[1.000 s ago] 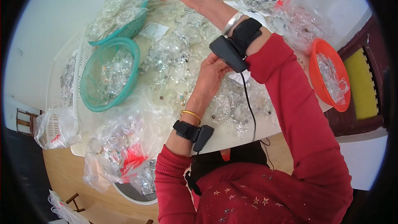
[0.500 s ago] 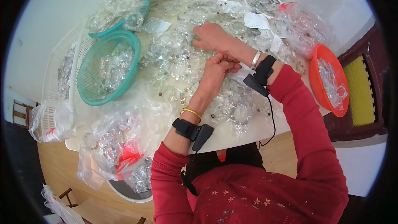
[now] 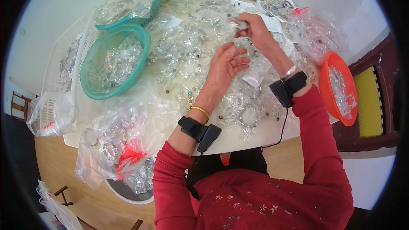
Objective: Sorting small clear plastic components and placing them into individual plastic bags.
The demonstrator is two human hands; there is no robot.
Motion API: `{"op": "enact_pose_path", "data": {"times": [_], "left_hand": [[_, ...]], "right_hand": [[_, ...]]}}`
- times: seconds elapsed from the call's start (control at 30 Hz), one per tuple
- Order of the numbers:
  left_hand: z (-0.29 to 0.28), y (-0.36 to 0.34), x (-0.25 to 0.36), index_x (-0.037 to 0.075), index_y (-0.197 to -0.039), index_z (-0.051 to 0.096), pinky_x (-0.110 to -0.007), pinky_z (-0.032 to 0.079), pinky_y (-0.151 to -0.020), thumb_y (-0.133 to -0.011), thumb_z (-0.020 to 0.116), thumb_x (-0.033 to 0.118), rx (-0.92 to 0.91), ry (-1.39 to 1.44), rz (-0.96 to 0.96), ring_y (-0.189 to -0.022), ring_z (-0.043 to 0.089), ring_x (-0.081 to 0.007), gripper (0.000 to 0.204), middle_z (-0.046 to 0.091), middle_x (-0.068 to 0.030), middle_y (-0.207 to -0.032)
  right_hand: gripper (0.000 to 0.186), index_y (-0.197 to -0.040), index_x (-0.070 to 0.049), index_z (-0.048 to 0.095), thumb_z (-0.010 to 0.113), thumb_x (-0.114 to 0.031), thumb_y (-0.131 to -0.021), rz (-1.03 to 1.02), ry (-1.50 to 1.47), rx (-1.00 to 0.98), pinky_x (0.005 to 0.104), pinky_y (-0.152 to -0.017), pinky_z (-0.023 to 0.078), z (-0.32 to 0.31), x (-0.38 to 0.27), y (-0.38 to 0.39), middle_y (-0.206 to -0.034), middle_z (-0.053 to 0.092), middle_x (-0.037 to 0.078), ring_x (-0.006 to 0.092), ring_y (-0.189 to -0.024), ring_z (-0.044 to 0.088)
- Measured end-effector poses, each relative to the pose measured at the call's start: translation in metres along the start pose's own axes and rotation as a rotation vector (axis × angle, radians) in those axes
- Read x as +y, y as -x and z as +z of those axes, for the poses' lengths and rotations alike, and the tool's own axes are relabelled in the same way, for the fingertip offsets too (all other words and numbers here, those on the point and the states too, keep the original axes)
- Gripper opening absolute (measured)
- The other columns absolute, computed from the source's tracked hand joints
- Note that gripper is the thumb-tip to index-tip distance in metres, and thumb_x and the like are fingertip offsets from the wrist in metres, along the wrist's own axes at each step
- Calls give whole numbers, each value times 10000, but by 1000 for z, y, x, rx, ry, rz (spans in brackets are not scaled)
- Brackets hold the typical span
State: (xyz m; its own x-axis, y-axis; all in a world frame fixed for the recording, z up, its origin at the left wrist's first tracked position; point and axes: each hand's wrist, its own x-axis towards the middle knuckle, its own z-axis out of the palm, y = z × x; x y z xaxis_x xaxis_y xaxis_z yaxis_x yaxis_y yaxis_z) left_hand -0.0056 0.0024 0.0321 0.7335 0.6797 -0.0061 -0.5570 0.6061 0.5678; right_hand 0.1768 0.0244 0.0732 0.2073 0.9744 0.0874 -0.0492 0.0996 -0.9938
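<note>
Pretty bright overall, soft and even, can't see the actual light source. Shadows on the counter [image 3: 230, 143] are faint. The clear packets [image 3: 183, 44] in its middle throw loads of tiny glints, so fine detail there turns to mush. Whatever's in the right hand [image 3: 257, 32], toward the far edge, looks smeary. Heavy fisheye too: the counter's near edge bows, the corners go black, and the pale wall [image 3: 30, 47] picks up bluish fringing by the rim.
</note>
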Motion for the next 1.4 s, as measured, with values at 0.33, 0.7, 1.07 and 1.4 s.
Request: {"op": "enact_pose_path", "data": {"times": [0.33, 0.7, 1.07, 1.4], "left_hand": [[-11, -7, -8, 23, -975, 558, -307, 525, -700, -913, 550, 148, -12, -95, 50, -735, 608, -150, 140, 614, -51, -852], [-6, -4, -10, 20, -922, 579, -269, 500, -659, -911, 531, 124, 38, -230, 65, -668, 572, -121, 115, 604, -33, -793], [4, -2, -8, 35, -916, 579, -263, 474, -664, -923, 532, 163, 59, -185, 47, -708, 559, -108, 137, 591, -23, -808], [1, -1, -12, 47, -913, 595, -234, 459, -642, -913, 553, 158, 115, -352, 84, -717, 534, -71, 119, 581, 9, -820]], "right_hand": [[297, -856, -13, 667, 584, -297, -843, 43, 183, -21, 255, -658, 509, 3, -19, 83, -750, 601, 9, 90, -692, 584], [176, -913, 1, 645, 694, -113, -788, -22, 33, 161, 257, -571, 486, -6, 12, 94, -764, 632, 23, 108, -628, 588], [160, -872, 1, 649, 699, -118, -777, 26, 63, 161, 230, -497, 433, 1, 14, 98, -682, 598, 6, 82, -518, 518], [285, -1011, -1, 637, 703, -143, -773, -38, 108, 92, 218, -601, 450, 9, 6, 105, -763, 621, 1, 65, -627, 550]]}}
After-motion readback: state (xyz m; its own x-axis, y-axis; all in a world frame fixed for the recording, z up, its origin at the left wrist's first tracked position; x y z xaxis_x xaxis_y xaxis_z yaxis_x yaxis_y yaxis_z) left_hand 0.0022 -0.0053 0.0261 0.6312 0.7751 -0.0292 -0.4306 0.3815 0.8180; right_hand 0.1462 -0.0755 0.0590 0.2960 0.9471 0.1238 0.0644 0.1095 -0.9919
